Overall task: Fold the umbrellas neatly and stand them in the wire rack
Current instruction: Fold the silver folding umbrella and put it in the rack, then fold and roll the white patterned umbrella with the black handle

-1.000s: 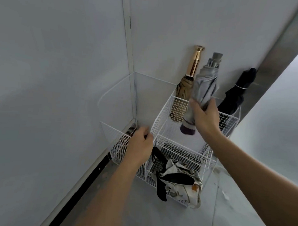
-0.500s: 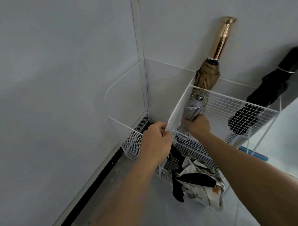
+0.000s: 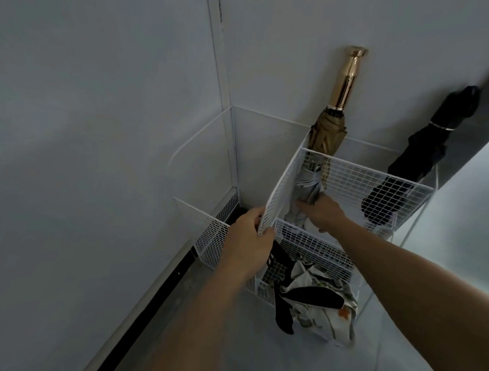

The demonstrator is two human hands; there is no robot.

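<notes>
Head camera looks down on a white wire rack (image 3: 358, 180) standing in a corner where two grey walls (image 3: 100, 123) meet. In its upper basket, at the back-left corner, a grey umbrella (image 3: 307, 185) stands upright, folded but loosely, its silvery cloth creased and its rib tips showing at the top. The right hand (image 3: 324, 212) reaches inside the basket, its fingers (image 3: 311, 202) wrapped round the lower part of this umbrella. Just behind it a gold umbrella (image 3: 328, 133) with a shiny gold handle leans on the wall. A black umbrella (image 3: 418, 156) stands tilted at the back-right corner. The left hand (image 3: 249, 247) grips the basket's front-left corner, fingers (image 3: 257, 214) curled over the rim. In the lower front basket a patterned umbrella (image 3: 316, 309) lies unfolded and crumpled, spilling over the front edge.
</notes>
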